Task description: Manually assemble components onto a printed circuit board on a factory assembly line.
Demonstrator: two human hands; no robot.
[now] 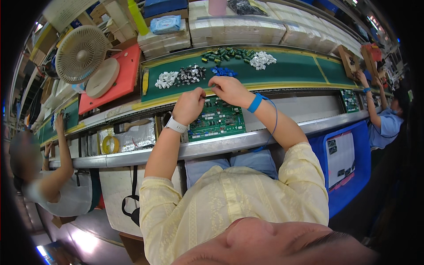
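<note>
A green circuit board dotted with small parts lies in the line in front of me, below the green belt. Over its upper left corner is my left hand, fingers curled and closed; whatever they grip is too small to make out. My right hand bends over the board's upper edge, thumb and fingertips pinched together, their contents hidden. Just beyond my hands sit piles of black-and-white parts, blue parts, white parts, green cylindrical parts and more white connectors.
A metal rail runs between me and the board. To the left are a fan on a red panel, a brush and a yellow tape roll. A blue bin hangs at right. Co-workers sit on both sides.
</note>
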